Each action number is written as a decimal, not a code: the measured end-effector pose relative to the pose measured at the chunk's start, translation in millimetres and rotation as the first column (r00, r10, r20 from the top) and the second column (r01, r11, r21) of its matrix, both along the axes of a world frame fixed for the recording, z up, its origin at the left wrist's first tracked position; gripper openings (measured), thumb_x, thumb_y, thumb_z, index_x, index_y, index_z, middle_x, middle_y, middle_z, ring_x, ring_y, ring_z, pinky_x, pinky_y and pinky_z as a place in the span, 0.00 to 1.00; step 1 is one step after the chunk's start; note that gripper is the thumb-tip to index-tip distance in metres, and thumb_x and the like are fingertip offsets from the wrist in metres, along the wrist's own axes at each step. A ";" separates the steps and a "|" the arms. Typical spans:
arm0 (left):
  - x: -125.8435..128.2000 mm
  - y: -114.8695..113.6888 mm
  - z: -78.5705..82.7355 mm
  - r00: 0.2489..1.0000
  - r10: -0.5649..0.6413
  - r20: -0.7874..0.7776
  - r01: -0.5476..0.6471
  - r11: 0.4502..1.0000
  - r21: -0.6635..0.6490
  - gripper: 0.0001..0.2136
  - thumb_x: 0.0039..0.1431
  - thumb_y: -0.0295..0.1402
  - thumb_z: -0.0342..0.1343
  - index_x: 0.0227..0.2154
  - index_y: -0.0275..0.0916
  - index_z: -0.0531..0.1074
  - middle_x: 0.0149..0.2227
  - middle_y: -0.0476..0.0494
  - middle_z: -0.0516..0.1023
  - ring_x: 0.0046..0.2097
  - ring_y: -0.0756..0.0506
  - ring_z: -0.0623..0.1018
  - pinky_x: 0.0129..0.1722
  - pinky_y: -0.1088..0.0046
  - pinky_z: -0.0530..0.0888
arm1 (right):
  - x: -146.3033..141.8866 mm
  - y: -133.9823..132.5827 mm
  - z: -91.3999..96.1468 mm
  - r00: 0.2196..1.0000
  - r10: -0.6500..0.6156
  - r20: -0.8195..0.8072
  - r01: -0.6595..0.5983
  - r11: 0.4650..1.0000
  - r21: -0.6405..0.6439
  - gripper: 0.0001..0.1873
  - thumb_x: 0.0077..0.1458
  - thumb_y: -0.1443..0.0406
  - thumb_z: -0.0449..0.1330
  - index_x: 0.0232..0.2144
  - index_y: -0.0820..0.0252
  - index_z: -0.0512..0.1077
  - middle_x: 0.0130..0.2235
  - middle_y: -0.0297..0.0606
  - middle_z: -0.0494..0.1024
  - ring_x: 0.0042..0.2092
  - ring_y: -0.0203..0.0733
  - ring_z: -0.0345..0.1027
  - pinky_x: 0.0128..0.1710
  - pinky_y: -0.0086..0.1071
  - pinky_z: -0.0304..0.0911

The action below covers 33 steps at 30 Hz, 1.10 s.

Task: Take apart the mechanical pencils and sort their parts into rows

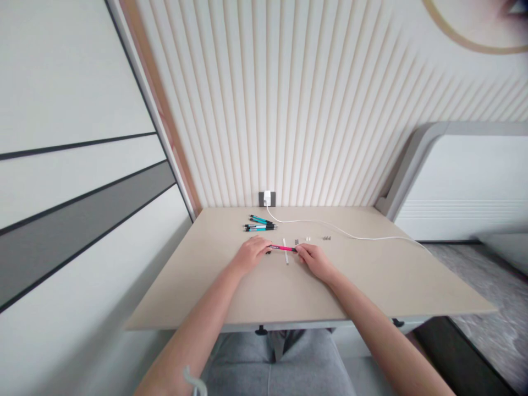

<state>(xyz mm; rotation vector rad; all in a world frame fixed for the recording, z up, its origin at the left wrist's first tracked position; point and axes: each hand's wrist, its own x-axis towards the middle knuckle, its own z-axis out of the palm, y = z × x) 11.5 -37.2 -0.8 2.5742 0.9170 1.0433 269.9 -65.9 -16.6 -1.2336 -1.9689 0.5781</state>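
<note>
Hands first: your left hand (249,254) curls over the left end of a pink pen (282,248), fingers pressed together around it, while your right hand (315,259) pinches the pen's dark right tip between thumb and fingertips. The pen runs crosswise between your hands, low over the middle of the beige table (371,286); whether it rests on the surface you cannot tell from this view. It crosses a thin white tube (286,257), which lies pointing away from you.

Just beyond your right hand lie a few small parts: a dark one (296,241), a pale pair (307,238) and a grey cluster (326,238). Farther back, near your left hand's side, you have a bunch of teal pens (259,224). A white cable (350,234) runs from a charger (267,198) at the wall across the table to its right edge.
</note>
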 end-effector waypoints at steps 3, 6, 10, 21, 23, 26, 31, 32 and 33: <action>0.5 -3.6 2.1 1.000 -0.003 -0.007 0.003 1.000 -0.017 0.13 0.66 0.38 0.48 0.37 0.38 0.74 0.33 0.42 0.77 0.38 0.44 0.74 0.43 0.67 0.70 | -1.0 -0.2 3.5 1.000 -0.013 -0.006 0.013 0.999 0.040 0.23 0.66 0.55 0.45 0.24 0.59 0.69 0.22 0.32 0.67 0.27 0.38 0.61 0.29 0.30 0.57; -0.5 -8.4 5.4 1.000 0.018 0.006 -0.018 0.999 -0.051 0.16 0.67 0.37 0.46 0.30 0.37 0.74 0.28 0.44 0.75 0.34 0.46 0.74 0.38 0.71 0.70 | -4.2 -2.2 7.0 1.000 -0.021 0.000 0.021 0.984 0.178 0.18 0.66 0.56 0.47 0.33 0.58 0.73 0.28 0.38 0.73 0.32 0.42 0.64 0.35 0.34 0.59; -3.1 -10.5 14.3 0.998 0.046 0.037 -0.043 0.996 -0.084 0.18 0.69 0.35 0.42 0.30 0.37 0.74 0.29 0.45 0.77 0.33 0.49 0.75 0.36 0.75 0.70 | -8.5 -4.6 11.4 1.000 0.010 0.020 -0.016 0.942 0.335 0.15 0.65 0.57 0.50 0.39 0.57 0.74 0.34 0.43 0.76 0.38 0.46 0.67 0.41 0.38 0.62; -25.2 30.7 39.0 0.998 -0.012 -0.057 0.028 0.955 0.294 0.11 0.67 0.34 0.47 0.44 0.37 0.72 0.40 0.40 0.79 0.41 0.44 0.75 0.45 0.65 0.70 | -19.0 36.7 52.2 0.888 0.282 -0.363 -0.422 0.811 -0.404 0.32 0.61 0.43 0.45 0.35 0.65 0.74 0.20 0.30 0.65 0.22 0.32 0.55 0.23 0.27 0.54; -29.7 33.8 31.9 0.995 0.005 -0.095 0.028 0.940 0.340 0.10 0.67 0.33 0.47 0.42 0.36 0.72 0.38 0.40 0.78 0.39 0.44 0.74 0.43 0.65 0.70 | -22.6 42.1 49.6 0.896 0.286 -0.340 -0.411 0.824 -0.390 0.29 0.59 0.44 0.49 0.33 0.64 0.74 0.19 0.28 0.62 0.21 0.32 0.53 0.22 0.27 0.52; -32.8 32.7 18.1 0.992 0.051 -0.115 -0.015 0.956 0.293 0.11 0.67 0.35 0.47 0.38 0.36 0.72 0.32 0.41 0.77 0.35 0.44 0.72 0.39 0.67 0.69 | -28.1 37.3 41.1 0.963 0.208 -0.173 -0.246 0.941 -0.234 0.27 0.63 0.48 0.47 0.25 0.61 0.71 0.19 0.29 0.62 0.23 0.33 0.55 0.25 0.28 0.54; -32.7 25.5 5.6 0.995 0.008 -0.098 -0.001 0.998 0.069 0.12 0.67 0.34 0.45 0.34 0.36 0.71 0.28 0.44 0.73 0.33 0.46 0.70 0.36 0.69 0.68 | -32.9 16.2 26.8 0.994 0.099 0.054 -0.103 0.991 0.090 0.15 0.66 0.60 0.47 0.37 0.56 0.73 0.32 0.39 0.74 0.34 0.42 0.66 0.35 0.32 0.60; -32.2 24.7 5.5 0.997 0.006 -0.072 -0.003 0.999 0.039 0.12 0.68 0.34 0.44 0.34 0.36 0.71 0.27 0.44 0.72 0.33 0.46 0.70 0.36 0.70 0.68 | -33.1 14.1 24.8 0.994 0.091 0.067 -0.099 0.987 0.125 0.14 0.65 0.61 0.48 0.39 0.55 0.73 0.34 0.40 0.75 0.35 0.43 0.67 0.36 0.33 0.61; -31.5 24.3 6.1 0.999 -0.001 -0.048 0.002 1.000 0.023 0.12 0.68 0.34 0.44 0.34 0.37 0.71 0.27 0.44 0.72 0.33 0.46 0.70 0.36 0.70 0.68 | -33.0 12.9 23.2 0.994 0.084 0.072 -0.094 0.985 0.142 0.13 0.65 0.62 0.49 0.40 0.55 0.73 0.34 0.41 0.75 0.36 0.43 0.67 0.37 0.34 0.62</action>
